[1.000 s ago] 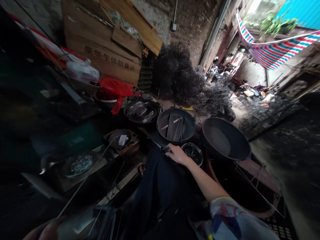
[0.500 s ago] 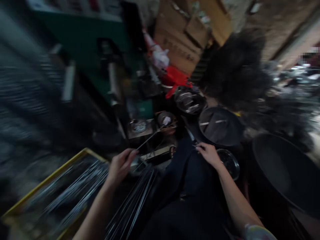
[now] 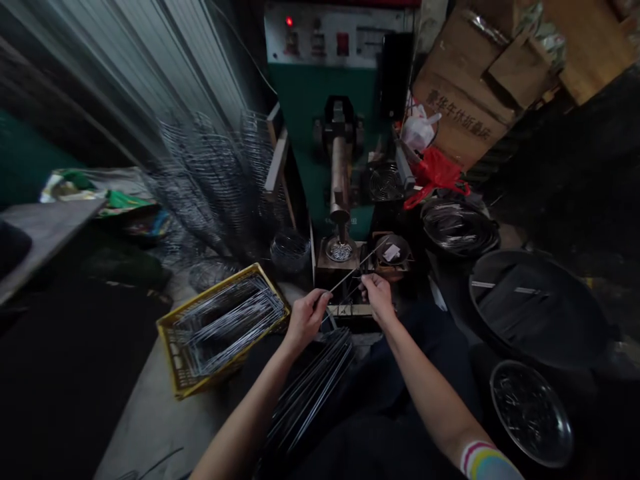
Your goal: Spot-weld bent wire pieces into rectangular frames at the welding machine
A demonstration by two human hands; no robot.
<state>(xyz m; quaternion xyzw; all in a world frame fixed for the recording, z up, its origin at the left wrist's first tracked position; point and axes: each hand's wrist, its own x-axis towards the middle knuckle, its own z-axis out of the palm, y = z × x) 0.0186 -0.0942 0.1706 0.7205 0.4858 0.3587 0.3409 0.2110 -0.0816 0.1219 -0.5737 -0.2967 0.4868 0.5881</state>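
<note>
My left hand [image 3: 306,321] is closed in a pinch on a thin metal rod [image 3: 356,268], which slants up and right toward a round dish [image 3: 384,261] holding a whitish scrap. Close by on the right, my right hand [image 3: 378,297] has its fingertips pressed together, with a short thin piece [image 3: 356,277] showing at them, too small to name. Beyond the hands stands a green machine [image 3: 300,100] with a metal arm [image 3: 340,175] pointing down. Under its tip is a small dish of shiny bits [image 3: 341,251]. A bundle of long wire rods [image 3: 313,387] lies below my hands.
At left, a yellow plastic basket [image 3: 183,393] holds bent wire frames. Stacked wire racks [image 3: 215,173] stand behind it. On the right are a large dark round pan [image 3: 540,313], a clear round tray [image 3: 531,413], a red bag [image 3: 440,170] and cardboard boxes [image 3: 460,100].
The view has swung left, bringing the machine to the middle. My right hand has come from over my lap to near my left hand, which still holds the rod.
</note>
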